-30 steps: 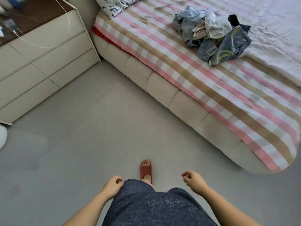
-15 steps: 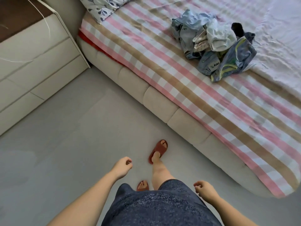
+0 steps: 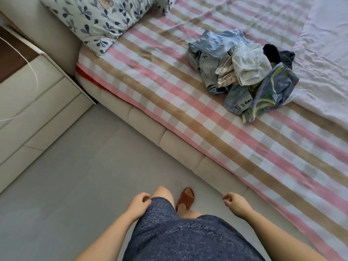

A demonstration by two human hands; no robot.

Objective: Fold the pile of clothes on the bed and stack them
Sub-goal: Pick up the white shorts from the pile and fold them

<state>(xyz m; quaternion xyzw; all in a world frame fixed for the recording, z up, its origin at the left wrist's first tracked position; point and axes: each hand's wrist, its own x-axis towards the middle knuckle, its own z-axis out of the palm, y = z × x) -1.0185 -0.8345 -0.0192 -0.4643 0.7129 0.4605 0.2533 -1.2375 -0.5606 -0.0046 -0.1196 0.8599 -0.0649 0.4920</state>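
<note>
Left hand (image 3: 139, 204), right hand (image 3: 235, 204): fingers loosely curled, empty, hanging at sides above floor (image 3: 75, 176); no garment taken yet. Pile of clothes (image 3: 243, 72): unfolded heap on bed (image 3: 169, 110), well back from near edge, likely out of reach; approach needed first.

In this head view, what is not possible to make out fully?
Pile of clothes, head view: top garments cover the lower ones, so the count is unclear.
Bed, head view: cut off by the top and right edges.
Dresser, head view: cut off by the left edge.
</note>
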